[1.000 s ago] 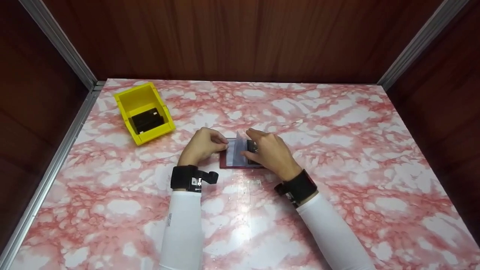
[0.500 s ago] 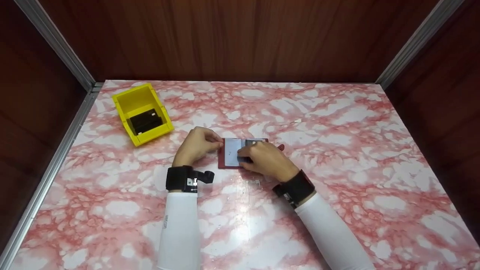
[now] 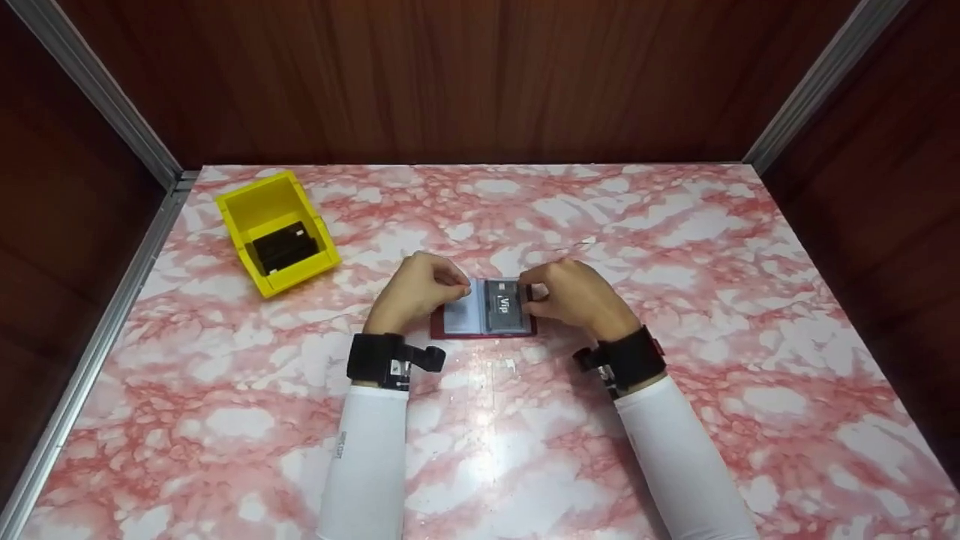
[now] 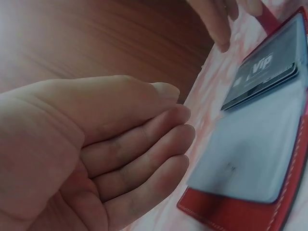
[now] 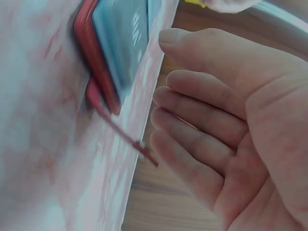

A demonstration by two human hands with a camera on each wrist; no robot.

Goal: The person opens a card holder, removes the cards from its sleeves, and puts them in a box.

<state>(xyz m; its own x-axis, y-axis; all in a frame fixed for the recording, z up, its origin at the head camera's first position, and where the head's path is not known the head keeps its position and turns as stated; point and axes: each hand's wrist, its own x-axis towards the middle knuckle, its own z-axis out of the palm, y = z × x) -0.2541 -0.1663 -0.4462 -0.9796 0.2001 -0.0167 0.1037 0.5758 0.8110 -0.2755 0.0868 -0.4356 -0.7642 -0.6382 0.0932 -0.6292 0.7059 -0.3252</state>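
A red card holder (image 3: 437,328) lies spread on the table with clear plastic sleeves on both sides. In its right side sits a dark card (image 3: 503,306) marked "Vip"; the left sleeve (image 4: 240,144) looks pale and see-through. My left hand (image 3: 416,289) is over the left sleeve's upper corner, fingers loosely bent and nothing seen between them in the left wrist view. At the holder's right edge is my right hand (image 3: 581,296), its fingers relaxed and apart from the holder in the right wrist view. A red strap (image 5: 120,127) sticks out beyond the cover.
A yellow bin (image 3: 300,279) with dark cards (image 3: 283,246) in it stands at the table's back left. Wooden panels (image 3: 465,82) border the pink marbled table (image 3: 675,247) at the back and sides.
The raised clear sleeve has gone over to the left, and the "Vip" card now shows fully. My right hand has moved from the holder's middle to its right edge; my left hand shifted slightly right.
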